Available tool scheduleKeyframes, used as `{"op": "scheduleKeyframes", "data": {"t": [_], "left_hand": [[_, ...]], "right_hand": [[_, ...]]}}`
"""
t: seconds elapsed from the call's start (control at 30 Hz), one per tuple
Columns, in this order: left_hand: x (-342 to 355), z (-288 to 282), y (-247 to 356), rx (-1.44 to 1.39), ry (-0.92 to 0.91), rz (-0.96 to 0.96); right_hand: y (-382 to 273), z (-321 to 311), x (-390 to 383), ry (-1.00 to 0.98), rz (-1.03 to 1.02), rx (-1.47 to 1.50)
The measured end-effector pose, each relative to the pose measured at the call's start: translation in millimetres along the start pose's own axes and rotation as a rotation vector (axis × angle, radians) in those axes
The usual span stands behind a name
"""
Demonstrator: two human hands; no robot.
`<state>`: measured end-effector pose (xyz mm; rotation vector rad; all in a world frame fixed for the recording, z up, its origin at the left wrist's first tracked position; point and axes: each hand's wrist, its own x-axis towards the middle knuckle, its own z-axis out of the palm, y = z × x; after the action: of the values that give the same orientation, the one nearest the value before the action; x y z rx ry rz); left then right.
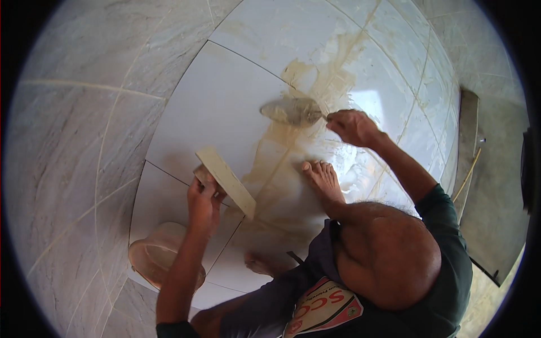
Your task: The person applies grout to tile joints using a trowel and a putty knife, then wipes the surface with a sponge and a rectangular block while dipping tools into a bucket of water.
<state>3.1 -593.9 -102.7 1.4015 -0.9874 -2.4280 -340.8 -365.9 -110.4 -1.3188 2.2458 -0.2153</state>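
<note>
My left hand (204, 200) is closed round the grip of a pale, flat rectangular float (226, 183), which is held tilted above the white floor tiles (205, 96). In my right hand (355, 127) is the handle of a pointed trowel (290, 112). Its blade, coated with grey-beige residue, lies low over the tiles and points left. Wet beige grout (324, 79) is smeared along the joints and over the tile faces around the trowel. Whether the blade touches the floor I cannot tell.
A round, light-coloured bucket (141, 256) stands at the lower left beside my left forearm. My bare foot (326, 181) rests on the tiles between my arms. Marble-patterned tiles (73, 129) border the left. At the right are a grey-brown panel (499, 186) and a thin yellow stick (468, 173).
</note>
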Motion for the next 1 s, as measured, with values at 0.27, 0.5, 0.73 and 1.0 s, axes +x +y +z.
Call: {"op": "scheduleKeyframes", "data": {"t": [0.27,0.5,0.73,1.0], "left_hand": [[-2.9,34.0,-86.2,-0.211,0.263,0.019],[26.8,98.3,-96.5,-0.249,0.392,0.119],[81.0,155.4,-89.1,0.005,0.708,0.156],[236.8,258.2,-6.2,0.361,0.764,0.56]], "right_hand": [[60.7,-47.2,65.9,0.176,0.02,0.049],[65.8,-25.1,110.4,0.176,0.001,0.139],[80.3,-70.6,94.0,0.184,-0.076,0.324],[72.3,-78.7,62.6,0.121,0.231,0.589]]}}
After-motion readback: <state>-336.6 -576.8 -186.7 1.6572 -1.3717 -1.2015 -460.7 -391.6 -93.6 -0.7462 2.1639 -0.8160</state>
